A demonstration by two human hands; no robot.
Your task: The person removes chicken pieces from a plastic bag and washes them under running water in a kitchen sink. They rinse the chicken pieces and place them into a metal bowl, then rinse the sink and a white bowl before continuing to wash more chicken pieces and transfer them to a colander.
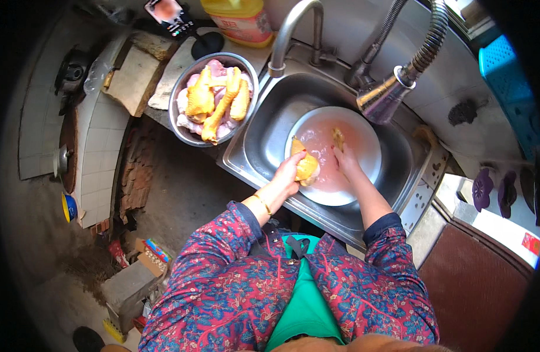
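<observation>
In the steel sink stands a round metal basin of pinkish water. My left hand grips a yellow-skinned piece of raw chicken over the basin's near left side. My right hand reaches into the water, its fingers against another yellow chicken piece, apparently a foot; whether they close on it is hard to tell. Left of the sink, a steel bowl holds raw chicken pieces, pink and yellow-skinned.
A curved faucet and a spring-hose sprayer overhang the sink. Behind the bowl are a phone on a stand and a large yellow plastic jug. A blue plastic basket hangs at the right wall.
</observation>
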